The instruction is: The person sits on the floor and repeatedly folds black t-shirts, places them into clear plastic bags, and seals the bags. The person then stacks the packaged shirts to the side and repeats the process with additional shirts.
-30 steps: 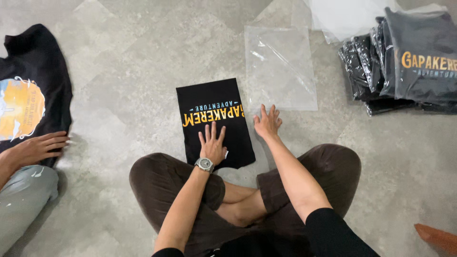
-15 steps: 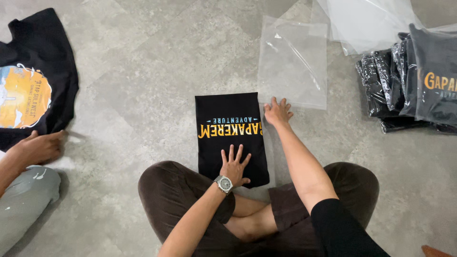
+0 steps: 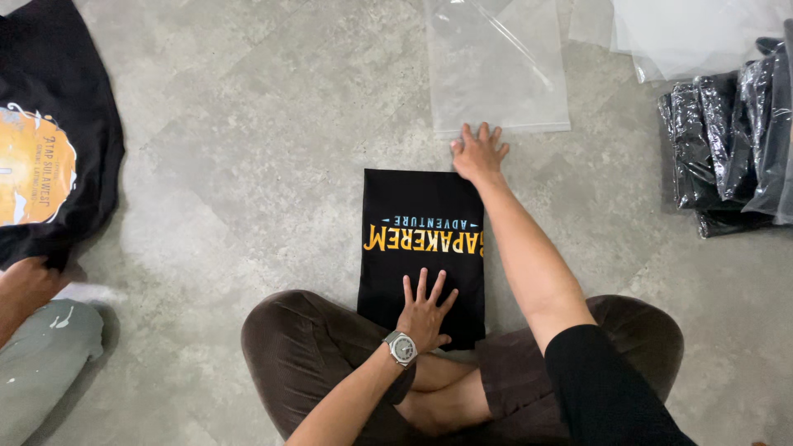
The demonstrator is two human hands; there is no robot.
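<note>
A folded black T-shirt [image 3: 417, 206] with orange and pale blue print lies on the grey floor in front of my crossed legs. My left hand [image 3: 424, 312], a watch on its wrist, presses flat on the shirt's near end with fingers spread. My right hand [image 3: 478, 154] reaches to the shirt's far right corner, fingers touching the near edge of a clear plastic bag [image 3: 498, 66] lying flat beyond the shirt.
A stack of bagged dark shirts [image 3: 731, 144] sits at the right, with more clear bags [image 3: 694, 33] behind. At the left lies a spread black shirt [image 3: 49, 132] with an orange round print; another person's hand [image 3: 29, 281] and grey-clad knee [image 3: 41, 363] are there.
My right hand has slid forward from the shirt's far edge to the plastic bag's near edge. My left hand has stayed flat on the shirt's near end. The view shifted.
</note>
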